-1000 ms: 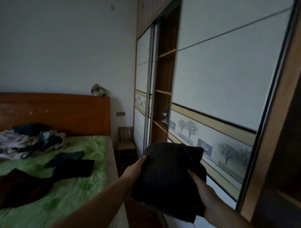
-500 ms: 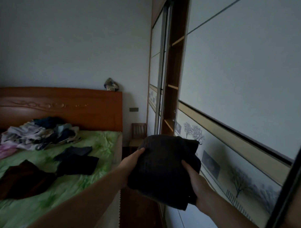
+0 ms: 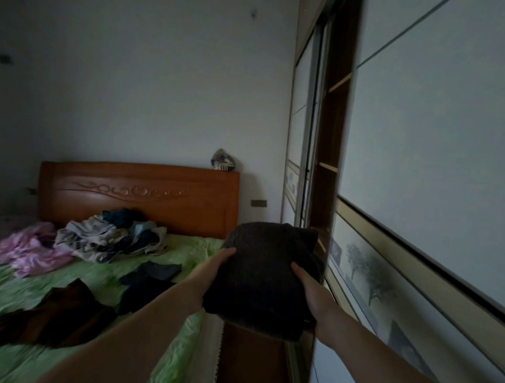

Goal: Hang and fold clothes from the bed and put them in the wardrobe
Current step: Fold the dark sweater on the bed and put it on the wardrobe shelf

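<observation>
The left hand (image 3: 214,271) and right hand (image 3: 311,290) clasp a folded dark knit garment (image 3: 262,277) between them, one on each side, thumbs laid over its top and fingers hidden beneath it. The bundle is held in the air just off the bed (image 3: 186,252), between its near edge and the wardrobe (image 3: 419,140) with its sliding doors. On the bed's green sheet lie a dark brown garment (image 3: 55,316), a dark navy garment (image 3: 145,282), a heap of mixed clothes (image 3: 109,235) near the wooden headboard (image 3: 136,193) and a pink cloth (image 3: 31,249).

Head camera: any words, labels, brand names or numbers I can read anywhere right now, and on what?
None can be read.
Folded dark garment, held by left hand and right hand: no label shows.
Wardrobe door: tree pictures only, no lettering.
Headboard: carved swirl, no letters.
</observation>
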`<action>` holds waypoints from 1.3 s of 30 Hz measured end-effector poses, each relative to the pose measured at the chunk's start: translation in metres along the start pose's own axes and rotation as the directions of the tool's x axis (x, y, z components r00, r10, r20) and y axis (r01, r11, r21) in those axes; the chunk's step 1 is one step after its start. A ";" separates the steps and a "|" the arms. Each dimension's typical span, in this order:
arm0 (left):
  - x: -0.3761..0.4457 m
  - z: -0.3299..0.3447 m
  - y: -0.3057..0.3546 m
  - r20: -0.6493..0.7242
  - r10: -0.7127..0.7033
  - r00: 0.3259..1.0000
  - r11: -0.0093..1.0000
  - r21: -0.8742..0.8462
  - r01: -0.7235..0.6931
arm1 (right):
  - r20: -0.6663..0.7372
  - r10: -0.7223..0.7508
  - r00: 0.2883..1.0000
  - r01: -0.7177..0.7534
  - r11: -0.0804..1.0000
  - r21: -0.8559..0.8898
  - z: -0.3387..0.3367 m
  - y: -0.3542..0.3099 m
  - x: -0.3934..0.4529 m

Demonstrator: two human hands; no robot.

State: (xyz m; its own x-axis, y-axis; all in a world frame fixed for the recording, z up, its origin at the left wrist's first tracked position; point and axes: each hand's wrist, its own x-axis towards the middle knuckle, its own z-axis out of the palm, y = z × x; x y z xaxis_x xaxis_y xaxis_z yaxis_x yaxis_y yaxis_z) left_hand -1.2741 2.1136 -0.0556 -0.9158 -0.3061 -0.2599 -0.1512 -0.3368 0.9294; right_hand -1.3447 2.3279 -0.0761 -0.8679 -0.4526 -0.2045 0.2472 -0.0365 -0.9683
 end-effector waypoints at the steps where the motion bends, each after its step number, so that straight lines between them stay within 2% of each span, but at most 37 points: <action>1: 0.016 -0.001 0.004 -0.014 0.002 1.000 1.000 0.005 -0.002 | 0.003 -0.001 1.000 0.001 1.000 -0.008 0.001 -0.003 0.014; 4: 0.079 -0.002 0.016 -0.015 0.006 1.000 1.000 0.002 -0.006 | 0.001 -0.034 0.999 0.034 0.999 -0.020 0.000 -0.013 0.069; 9: 0.207 -0.008 0.048 -0.038 0.045 0.998 0.999 0.020 -0.044 | -0.077 -0.073 0.994 0.070 0.997 -0.032 0.000 -0.043 0.187; 14: 0.321 -0.009 0.097 -0.047 0.123 0.991 0.991 0.064 -0.119 | -0.156 -0.052 0.986 0.060 0.997 0.041 0.003 -0.074 0.291; 19: 0.394 0.014 0.143 0.026 0.188 0.982 0.981 0.036 -0.189 | -0.197 -0.126 0.972 0.140 0.988 0.059 -0.005 -0.120 0.367; 22: 0.439 0.027 0.167 0.138 0.245 0.960 0.969 -0.018 -0.245 | -0.249 -0.214 0.945 0.233 0.971 0.051 -0.017 -0.146 0.415; 29: 0.534 0.065 0.228 0.202 0.335 0.920 0.930 0.082 -0.357 | -0.348 -0.308 0.886 0.352 0.933 0.072 -0.038 -0.197 0.505; 34: 0.600 0.113 0.270 0.306 0.395 0.866 0.909 0.008 -0.417 | -0.444 -0.397 0.803 0.497 0.858 0.133 -0.055 -0.247 0.543; 37: 0.642 0.144 0.297 0.455 0.408 0.791 0.897 -0.040 -0.439 | -0.527 -0.367 0.767 0.509 0.848 0.149 -0.065 -0.269 0.566; 39: 0.669 0.164 0.315 0.553 0.403 0.729 0.893 -0.062 -0.446 | -0.610 -0.387 0.691 0.564 0.817 0.120 -0.069 -0.285 0.573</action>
State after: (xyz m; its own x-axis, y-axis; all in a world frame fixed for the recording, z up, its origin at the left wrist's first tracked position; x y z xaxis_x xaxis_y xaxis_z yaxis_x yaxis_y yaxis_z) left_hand -1.9956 1.9490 0.1065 -0.9346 0.1338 0.3297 0.2966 -0.2190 0.9296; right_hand -1.9424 2.1408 0.0731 -0.9585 0.2450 0.1457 -0.2353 -0.3919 -0.8894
